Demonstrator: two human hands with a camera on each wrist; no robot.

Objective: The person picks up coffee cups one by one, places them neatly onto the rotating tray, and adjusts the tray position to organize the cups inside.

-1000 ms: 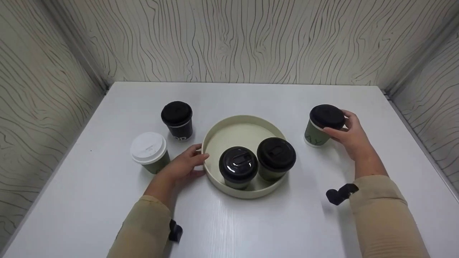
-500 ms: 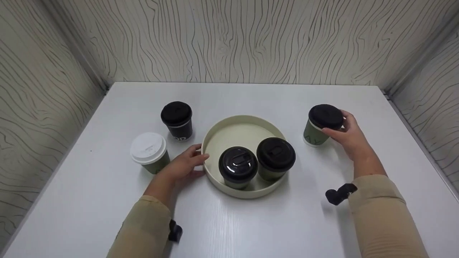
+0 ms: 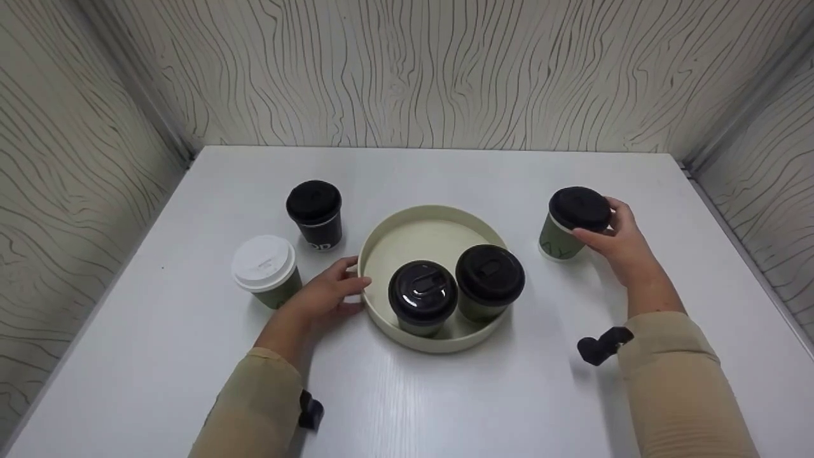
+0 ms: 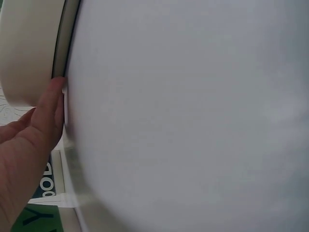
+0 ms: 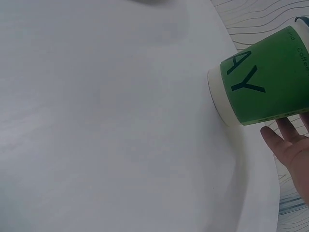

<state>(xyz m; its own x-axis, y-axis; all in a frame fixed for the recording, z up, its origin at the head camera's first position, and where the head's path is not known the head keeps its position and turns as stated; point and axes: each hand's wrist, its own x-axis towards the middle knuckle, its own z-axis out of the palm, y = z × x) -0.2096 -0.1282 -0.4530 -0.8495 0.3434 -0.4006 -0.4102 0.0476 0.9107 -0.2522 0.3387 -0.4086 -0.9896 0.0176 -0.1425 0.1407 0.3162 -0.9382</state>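
Note:
My right hand grips a green paper coffee cup with a black lid, thumb on the near side and fingers round the back. Dark letters "AY" show on this cup in the right wrist view; its base is at or close to the tabletop. On the left, my left hand holds the rim of a round cream tray, its thumb at the edge. Two black-lidded cups stand in the tray's near part, a glossy-lidded cup and a matte-lidded cup.
Left of the tray stand a white-lidded green cup, close by my left wrist, and behind it a dark cup with a black lid. The white table ends at patterned panels at the back and sides.
Almost nothing differs. The right hand and its cup shift very slightly, while the left hand, the tray and the other cups stay in place.

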